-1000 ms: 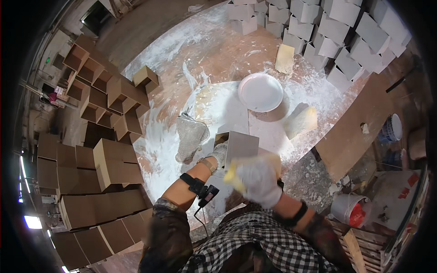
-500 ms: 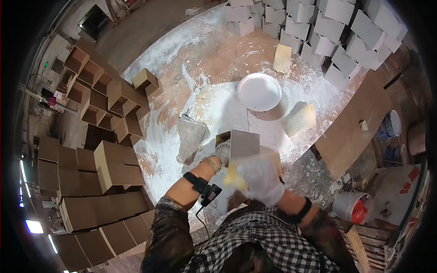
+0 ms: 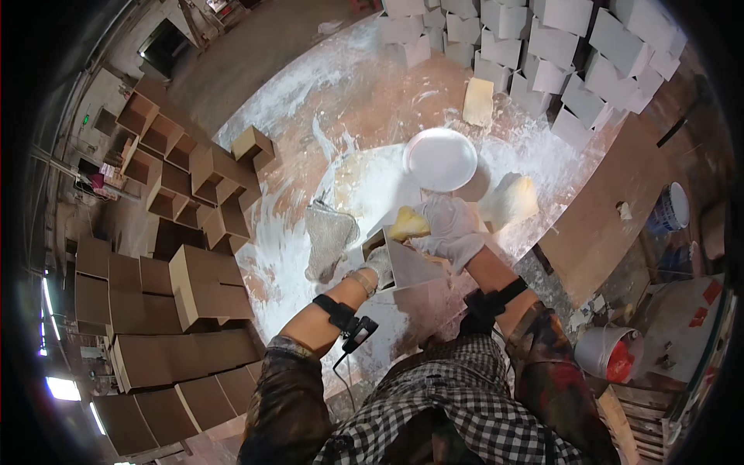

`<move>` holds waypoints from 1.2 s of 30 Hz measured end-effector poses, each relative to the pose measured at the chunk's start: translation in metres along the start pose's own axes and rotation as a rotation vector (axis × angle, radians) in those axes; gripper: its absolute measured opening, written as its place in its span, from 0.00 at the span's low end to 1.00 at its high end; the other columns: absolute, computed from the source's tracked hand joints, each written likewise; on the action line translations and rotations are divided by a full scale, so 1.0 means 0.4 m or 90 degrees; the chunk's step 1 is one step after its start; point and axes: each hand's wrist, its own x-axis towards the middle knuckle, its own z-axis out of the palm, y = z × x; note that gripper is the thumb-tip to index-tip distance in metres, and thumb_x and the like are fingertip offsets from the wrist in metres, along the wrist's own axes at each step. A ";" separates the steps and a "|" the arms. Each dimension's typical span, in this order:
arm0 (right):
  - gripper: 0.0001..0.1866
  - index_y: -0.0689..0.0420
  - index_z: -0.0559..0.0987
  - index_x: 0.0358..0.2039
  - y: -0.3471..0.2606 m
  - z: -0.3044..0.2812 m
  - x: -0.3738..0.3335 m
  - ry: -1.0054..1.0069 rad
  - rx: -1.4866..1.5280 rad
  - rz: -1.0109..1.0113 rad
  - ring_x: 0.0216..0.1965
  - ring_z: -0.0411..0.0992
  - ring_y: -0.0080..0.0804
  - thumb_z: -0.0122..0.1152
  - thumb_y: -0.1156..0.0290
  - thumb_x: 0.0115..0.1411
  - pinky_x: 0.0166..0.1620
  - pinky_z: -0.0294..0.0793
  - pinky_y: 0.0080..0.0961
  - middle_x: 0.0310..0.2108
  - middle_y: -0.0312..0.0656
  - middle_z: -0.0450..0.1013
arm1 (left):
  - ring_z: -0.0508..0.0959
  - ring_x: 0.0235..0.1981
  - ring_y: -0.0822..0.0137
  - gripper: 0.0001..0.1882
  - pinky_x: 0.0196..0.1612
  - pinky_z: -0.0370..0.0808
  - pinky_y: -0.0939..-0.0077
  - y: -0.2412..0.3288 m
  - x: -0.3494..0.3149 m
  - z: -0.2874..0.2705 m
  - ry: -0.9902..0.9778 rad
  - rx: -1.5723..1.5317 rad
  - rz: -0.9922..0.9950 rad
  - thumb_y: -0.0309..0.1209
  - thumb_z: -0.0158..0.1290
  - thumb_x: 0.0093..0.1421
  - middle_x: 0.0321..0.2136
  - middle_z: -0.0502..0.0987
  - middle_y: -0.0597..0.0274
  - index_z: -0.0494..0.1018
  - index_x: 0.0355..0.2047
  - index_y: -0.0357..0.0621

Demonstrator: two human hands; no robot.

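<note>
A small open box (image 3: 412,267) coated pale grey stands tilted on the white-smeared work surface in front of me. My left hand (image 3: 380,266), in a knitted glove, grips it at its open side, with the fingers partly hidden inside. In my white-gloved right hand (image 3: 451,226) is a yellow sponge (image 3: 408,222), pressed at the box's far upper edge. A round white tub of pale liquid (image 3: 440,160) sits just beyond. Left of the box lies a crumpled grey cloth (image 3: 331,238).
Bare brown boxes (image 3: 194,283) are stacked along the left. Whitened boxes (image 3: 535,46) fill the far right. Two pale yellow slabs (image 3: 478,102) lie near the tub. A brown board (image 3: 601,209), a paint bucket (image 3: 668,208) and a bucket with red contents (image 3: 601,353) are to the right.
My right hand has moved away from me with the sponge, from the box's near side to its far upper edge. The box has tilted, while my left hand stays at its opening.
</note>
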 end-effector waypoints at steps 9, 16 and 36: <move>0.23 0.53 0.80 0.37 -0.054 0.005 -0.285 -0.030 0.155 -0.159 0.31 0.73 0.41 0.71 0.55 0.42 0.36 0.70 0.38 0.27 0.38 0.73 | 0.74 0.50 0.60 0.20 0.51 0.71 0.69 -0.049 0.057 -0.095 0.027 1.094 0.241 0.39 0.45 0.66 0.50 0.74 0.56 0.67 0.55 0.46; 0.23 0.55 0.78 0.37 -0.071 -0.031 0.035 0.039 -0.080 -0.025 0.41 0.72 0.40 0.66 0.52 0.45 0.42 0.70 0.39 0.34 0.45 0.73 | 0.74 0.51 0.60 0.18 0.52 0.72 0.68 0.008 -0.038 0.045 -0.115 0.750 0.306 0.35 0.36 0.70 0.47 0.75 0.56 0.72 0.50 0.41; 0.24 0.57 0.77 0.51 -0.101 0.092 -0.209 -0.112 0.660 0.168 0.43 0.75 0.20 0.66 0.72 0.52 0.45 0.73 0.18 0.47 0.38 0.77 | 0.75 0.46 0.66 0.33 0.42 0.76 0.72 -0.132 -0.238 -0.220 -0.391 -0.341 0.359 0.51 0.49 0.64 0.51 0.72 0.56 0.59 0.60 0.41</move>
